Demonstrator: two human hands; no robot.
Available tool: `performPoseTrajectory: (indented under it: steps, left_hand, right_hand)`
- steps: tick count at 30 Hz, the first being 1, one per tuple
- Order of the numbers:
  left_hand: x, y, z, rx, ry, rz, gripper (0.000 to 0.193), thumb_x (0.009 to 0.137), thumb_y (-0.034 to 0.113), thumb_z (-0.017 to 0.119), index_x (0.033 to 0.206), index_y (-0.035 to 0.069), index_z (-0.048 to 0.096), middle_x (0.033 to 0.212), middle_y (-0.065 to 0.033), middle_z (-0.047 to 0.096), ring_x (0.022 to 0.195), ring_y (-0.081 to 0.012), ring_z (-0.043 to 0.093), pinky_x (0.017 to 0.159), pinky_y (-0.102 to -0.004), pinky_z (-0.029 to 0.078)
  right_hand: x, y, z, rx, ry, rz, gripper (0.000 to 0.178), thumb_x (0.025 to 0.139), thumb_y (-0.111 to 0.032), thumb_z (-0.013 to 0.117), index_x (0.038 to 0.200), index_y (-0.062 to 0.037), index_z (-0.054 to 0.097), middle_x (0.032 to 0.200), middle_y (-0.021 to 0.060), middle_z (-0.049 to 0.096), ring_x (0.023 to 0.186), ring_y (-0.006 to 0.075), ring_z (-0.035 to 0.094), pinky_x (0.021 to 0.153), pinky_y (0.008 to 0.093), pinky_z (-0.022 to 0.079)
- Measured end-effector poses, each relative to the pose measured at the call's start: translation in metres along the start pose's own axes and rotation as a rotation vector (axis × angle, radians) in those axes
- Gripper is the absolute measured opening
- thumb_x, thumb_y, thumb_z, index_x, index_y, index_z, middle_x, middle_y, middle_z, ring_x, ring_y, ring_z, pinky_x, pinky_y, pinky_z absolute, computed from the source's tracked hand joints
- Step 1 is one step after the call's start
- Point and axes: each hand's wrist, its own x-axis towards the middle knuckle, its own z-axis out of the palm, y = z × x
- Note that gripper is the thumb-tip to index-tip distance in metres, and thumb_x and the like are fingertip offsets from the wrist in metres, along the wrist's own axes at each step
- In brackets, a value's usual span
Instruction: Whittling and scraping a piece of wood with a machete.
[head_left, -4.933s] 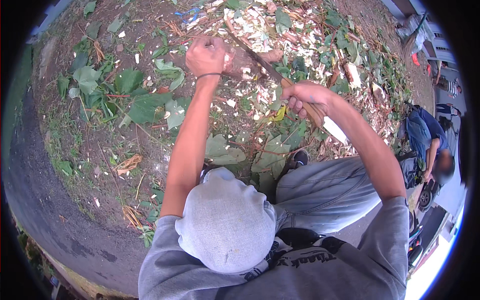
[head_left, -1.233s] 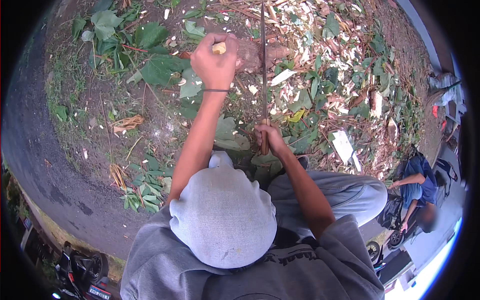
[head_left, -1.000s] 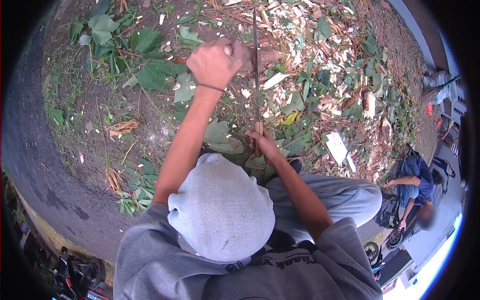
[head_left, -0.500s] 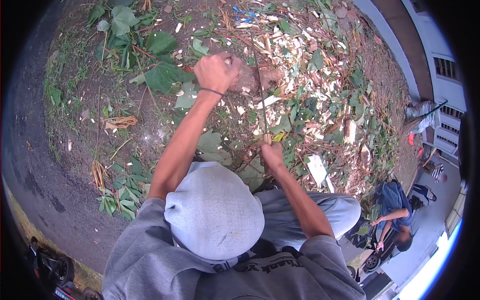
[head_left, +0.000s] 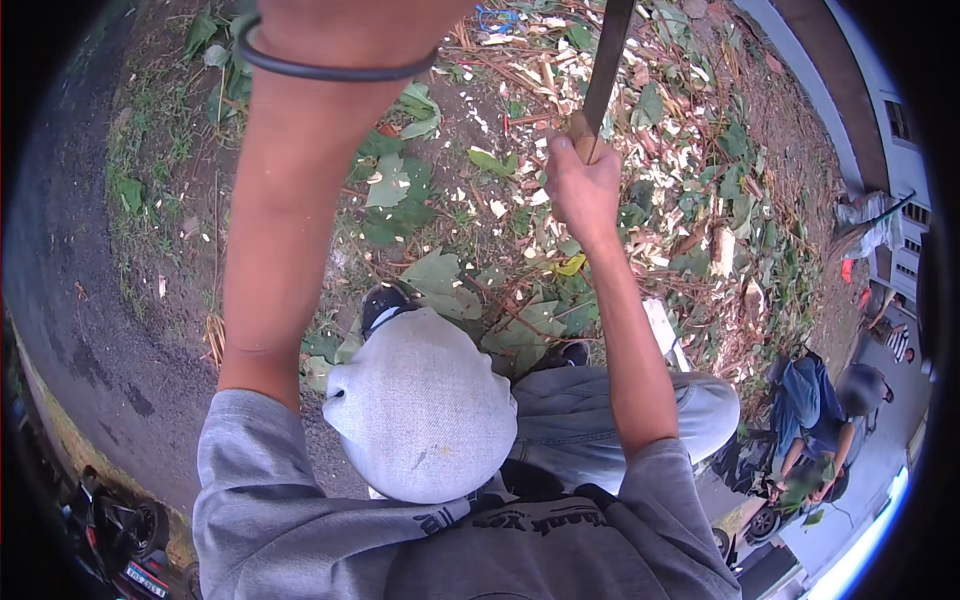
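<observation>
— What do your hands have hold of, seen from above?

— My right hand (head_left: 583, 185) is wrapped tight around the brown wooden handle of a long dark-bladed chopping knife (head_left: 606, 70). All the fingers are curled shut on the grip, with no gap between them. The blade points up and away from me and runs out of the top edge of the view.

— And the left?

— My left arm reaches straight up the frame, a thin black band (head_left: 330, 68) round the wrist. The left hand itself is cut off by the top edge, so I cannot tell whether those fingers are open or closed, or whether they hold anything.

— What lies under the knife?

— Bare brown earth (head_left: 455, 110) littered with pale wood chips (head_left: 520, 205), broken twigs and broad green leaves (head_left: 395, 185). One yellow leaf (head_left: 571, 265) lies just below my right wrist.

— Anything else around you?

— My grey cap (head_left: 420, 410) fills the middle of the view, with my grey shirt (head_left: 300, 510) below it. A dark paved strip (head_left: 70, 300) curves along the left edge. At the lower right, well apart from me, another person in a blue top (head_left: 805, 400) bends over beside a building wall.
</observation>
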Motion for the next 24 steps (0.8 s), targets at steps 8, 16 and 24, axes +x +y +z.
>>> performPoseTrajectory:
  steps: [8,16,24]
  left_hand:
    - [-0.249,0.062,0.026,0.023,-0.352,-0.664,0.053,0.086,0.031,0.066,0.131,0.006,0.054,0.132,-0.0126,0.057,0.125,-0.0273,0.047,0.106,-0.0470,0.024]
    - [-0.267,0.046,0.052,-0.571,-0.395,-1.316,0.056,0.095,0.031,0.059,0.133,-0.009,0.046,0.128,-0.0220,0.057,0.116,-0.0269,0.055,0.098,-0.0350,0.041]
    - [-0.215,0.046,0.111,-0.077,-0.468,-0.593,0.052,0.096,0.032,0.054,0.129,-0.007,0.048,0.125,-0.0258,0.055,0.118,-0.0415,0.049,0.100,-0.0465,0.038]
  right_hand:
    - [-0.126,0.209,0.006,-0.479,-0.086,0.400,0.030,0.075,-0.020,0.065,0.085,0.0083,0.066,0.078,0.0286,0.065,0.068,0.0390,0.066,0.066,0.0439,0.051]
    - [-0.112,0.142,-0.038,-0.029,-0.248,0.671,0.028,0.081,-0.022,0.064,0.070,0.0027,0.056,0.059,0.0085,0.056,0.045,0.0181,0.054,0.040,0.0358,0.042]
    - [-0.125,0.100,-0.032,-0.062,-0.244,0.482,0.026,0.080,-0.021,0.061,0.074,0.0043,0.056,0.061,0.0118,0.058,0.049,0.0206,0.058,0.044,0.0369,0.046]
